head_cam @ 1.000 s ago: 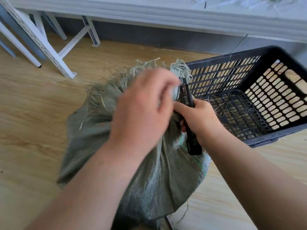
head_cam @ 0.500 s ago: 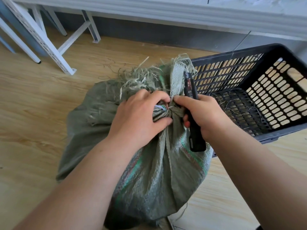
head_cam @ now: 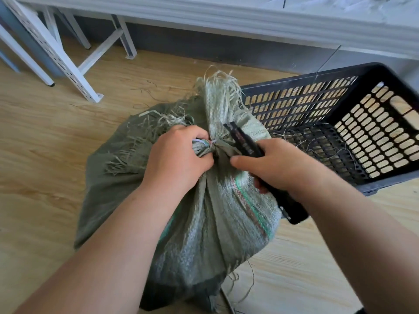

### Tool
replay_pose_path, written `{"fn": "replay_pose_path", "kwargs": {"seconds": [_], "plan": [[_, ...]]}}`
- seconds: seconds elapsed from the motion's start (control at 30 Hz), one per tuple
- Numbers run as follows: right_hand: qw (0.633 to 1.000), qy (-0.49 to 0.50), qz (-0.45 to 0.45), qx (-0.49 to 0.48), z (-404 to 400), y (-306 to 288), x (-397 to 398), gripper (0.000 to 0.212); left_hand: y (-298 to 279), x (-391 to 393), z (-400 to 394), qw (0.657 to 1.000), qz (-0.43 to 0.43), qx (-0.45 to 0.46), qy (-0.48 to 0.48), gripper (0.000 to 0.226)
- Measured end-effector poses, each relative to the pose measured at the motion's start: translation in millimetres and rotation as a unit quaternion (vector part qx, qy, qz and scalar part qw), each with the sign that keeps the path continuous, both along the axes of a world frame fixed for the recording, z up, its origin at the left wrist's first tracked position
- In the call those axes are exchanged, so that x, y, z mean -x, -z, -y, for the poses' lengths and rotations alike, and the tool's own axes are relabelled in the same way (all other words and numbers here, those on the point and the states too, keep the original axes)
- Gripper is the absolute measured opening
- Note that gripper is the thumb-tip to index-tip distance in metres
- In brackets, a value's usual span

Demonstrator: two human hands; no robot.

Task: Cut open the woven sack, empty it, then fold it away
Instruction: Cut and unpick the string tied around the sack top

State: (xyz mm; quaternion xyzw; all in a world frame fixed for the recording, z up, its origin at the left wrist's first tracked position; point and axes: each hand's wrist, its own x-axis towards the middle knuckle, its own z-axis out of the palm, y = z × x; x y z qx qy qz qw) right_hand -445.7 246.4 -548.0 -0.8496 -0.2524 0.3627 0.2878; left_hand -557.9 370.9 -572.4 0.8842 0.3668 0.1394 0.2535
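Observation:
A full grey-green woven sack (head_cam: 210, 225) stands on the wooden floor, its neck bunched and bound with a thin tie (head_cam: 209, 142). Frayed strands stick up from the neck. My left hand (head_cam: 179, 159) grips the gathered neck just left of the tie. My right hand (head_cam: 274, 166) holds a black utility knife (head_cam: 246, 140) with its front end angled up-left, close to the tie. I cannot make out the blade. The knife's rear end shows below my right wrist.
A black perforated plastic crate (head_cam: 344, 130) lies right behind the sack, with loose fibres on its bottom. White metal rack legs (head_cam: 65, 62) stand at the back left. A grey wall ledge (head_cam: 226, 17) runs along the back. Bare wooden floor (head_cam: 45, 137) lies to the left.
My left hand came down from above the sack top and gripped the neck. The knife has tilted from upright to angled toward the tie, and my right hand shifted slightly right.

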Motion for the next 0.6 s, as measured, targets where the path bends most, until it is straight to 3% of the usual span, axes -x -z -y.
{"fn": "replay_pose_path", "kwargs": {"seconds": [0.03,0.1,0.17,0.2,0.3,0.43,0.6], "plan": [[0.999,-0.021,0.030,0.007,3.5,-5.0,-3.9,0.028,-0.5,0.3,-0.6,1.000,0.001,0.003,0.000,0.028],[0.989,-0.009,0.113,-0.092,3.7,-7.1,-4.3,0.021,-2.6,-0.3,0.5,1.000,-0.006,0.009,0.016,0.029],[0.969,0.002,0.106,-0.225,-3.8,-4.9,3.7,0.011,-5.1,-1.8,3.8,0.999,-0.008,0.011,0.043,0.029],[0.963,-0.008,0.091,-0.252,-7.9,-0.5,6.9,0.021,-6.2,-2.1,5.5,0.998,-0.002,0.011,0.054,0.028],[0.971,-0.047,0.116,-0.203,-13.3,18.5,5.7,0.033,-5.8,0.1,7.5,0.998,0.019,0.007,0.065,0.020],[0.972,-0.056,0.123,-0.191,-11.9,24.6,-1.3,0.024,-2.5,5.5,2.8,0.998,0.048,0.017,0.037,0.020],[0.970,-0.053,0.153,-0.180,-12.3,34.9,-1.6,0.020,-5.1,6.2,4.8,1.000,0.019,0.021,-0.011,0.015]]}}
